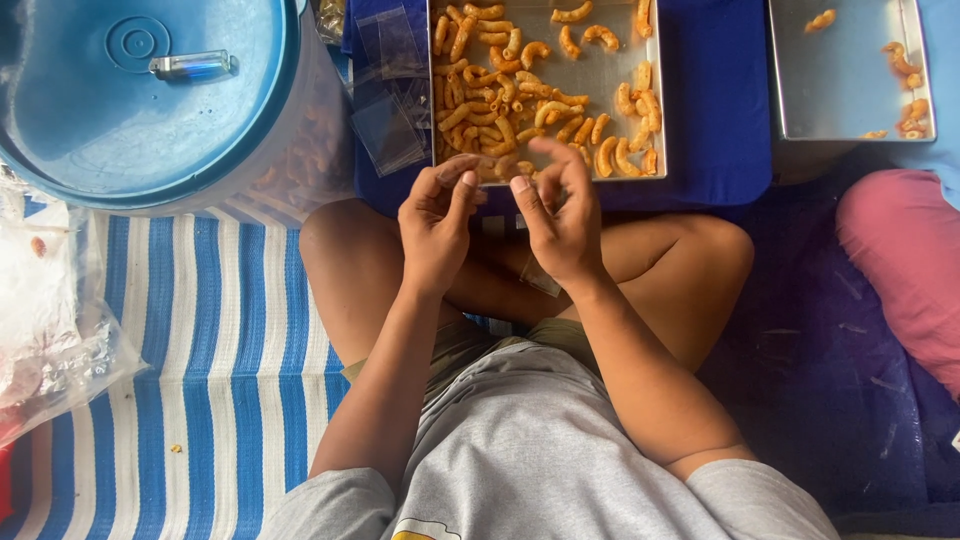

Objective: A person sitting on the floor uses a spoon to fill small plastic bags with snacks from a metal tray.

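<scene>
Both hands meet just below the near edge of the metal tray [610, 60] of orange curled snacks [500, 95]. The left hand [437, 225] has its fingers [462, 190] curled and pressed together, pinching a small clear plastic bag [497, 172] at the tray's rim. The right hand [562, 215] holds the bag's other side, its fingers loosely bent above it. Left of the tray lie spare clear bags [385, 90], and further left a tub with a blue lid [130, 90]. Right of the tray stands a second, nearly bare tray [850, 70].
</scene>
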